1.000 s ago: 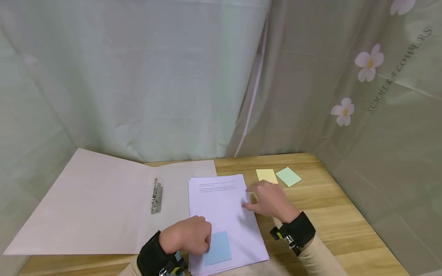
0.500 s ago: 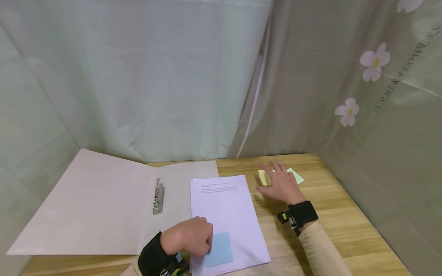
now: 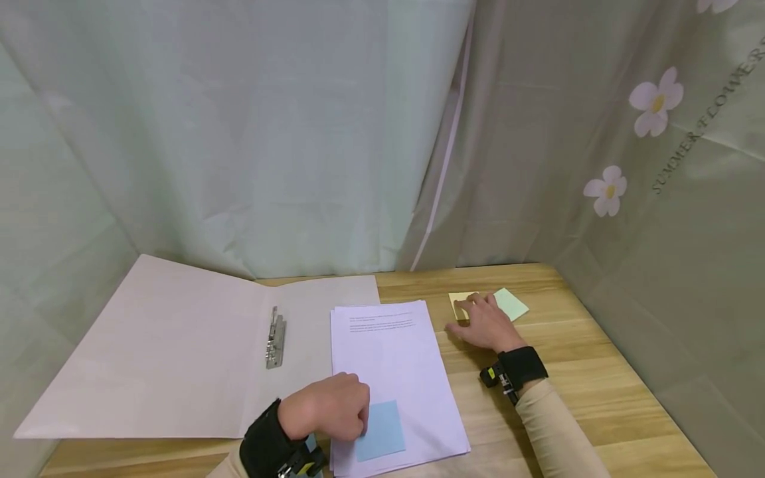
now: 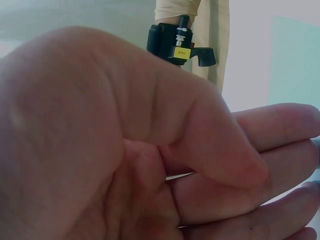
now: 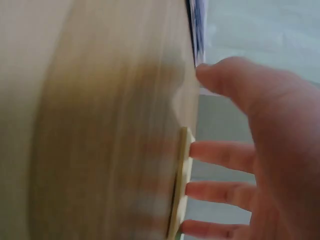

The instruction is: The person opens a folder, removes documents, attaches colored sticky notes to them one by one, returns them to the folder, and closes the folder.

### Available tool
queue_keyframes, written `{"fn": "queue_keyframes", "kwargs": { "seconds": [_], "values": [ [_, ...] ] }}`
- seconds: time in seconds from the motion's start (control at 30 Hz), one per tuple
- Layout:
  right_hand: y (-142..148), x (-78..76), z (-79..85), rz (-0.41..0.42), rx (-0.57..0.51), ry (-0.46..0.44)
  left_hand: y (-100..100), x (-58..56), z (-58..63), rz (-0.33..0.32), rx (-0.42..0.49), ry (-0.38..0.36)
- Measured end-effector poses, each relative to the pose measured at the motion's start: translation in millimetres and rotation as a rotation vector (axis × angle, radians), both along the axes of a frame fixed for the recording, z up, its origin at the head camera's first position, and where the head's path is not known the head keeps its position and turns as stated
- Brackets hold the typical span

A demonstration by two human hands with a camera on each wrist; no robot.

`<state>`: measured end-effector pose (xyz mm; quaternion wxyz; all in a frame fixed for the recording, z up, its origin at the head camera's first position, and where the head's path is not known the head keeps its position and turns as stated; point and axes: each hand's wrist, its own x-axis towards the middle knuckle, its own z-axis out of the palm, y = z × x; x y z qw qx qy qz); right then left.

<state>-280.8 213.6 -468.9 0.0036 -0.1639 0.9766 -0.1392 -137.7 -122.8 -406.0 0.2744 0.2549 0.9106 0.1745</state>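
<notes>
My left hand (image 3: 331,406) rests on the stack of printed paper (image 3: 397,372), beside a blue sticky note (image 3: 380,431) near the stack's lower edge. In the left wrist view its fingers (image 4: 280,125) extend forward, the thumb lying across them, and nothing shows between. My right hand (image 3: 487,325) is at the yellow sticky note pad (image 3: 459,297), partly covering it. From the right wrist view, several fingertips (image 5: 197,191) touch the pad's top, while the thumb points off to the side. A green sticky note pad (image 3: 510,304) lies just right of the yellow one.
An open white folder (image 3: 155,352) with a metal ring clip (image 3: 275,342) spreads over the left of the wooden table (image 3: 597,372). The paper stack overlaps its right cover. Curtains (image 3: 299,146) hang behind the table's back edge and along its right side.
My right hand has moved from the paper's right edge, right and away from me, then lowered its fingers onto the yellow sticky note pad. The left hand has stayed put.
</notes>
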Motion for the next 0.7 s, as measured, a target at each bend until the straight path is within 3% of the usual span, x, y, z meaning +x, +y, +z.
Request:
{"fn": "queue_keyframes", "kwargs": {
  "seconds": [0.37, 0.7],
  "values": [
    [-3.7, 4.4, 8.2, 0.07, -0.01, 0.048, 0.6, -0.1, 0.9, 0.006, -0.012, -0.002],
    [-3.7, 8.4, 13.1, -0.046, -0.08, -0.075, -0.1, 0.4, -0.6, 0.0, -0.005, 0.007]
  ]
}}
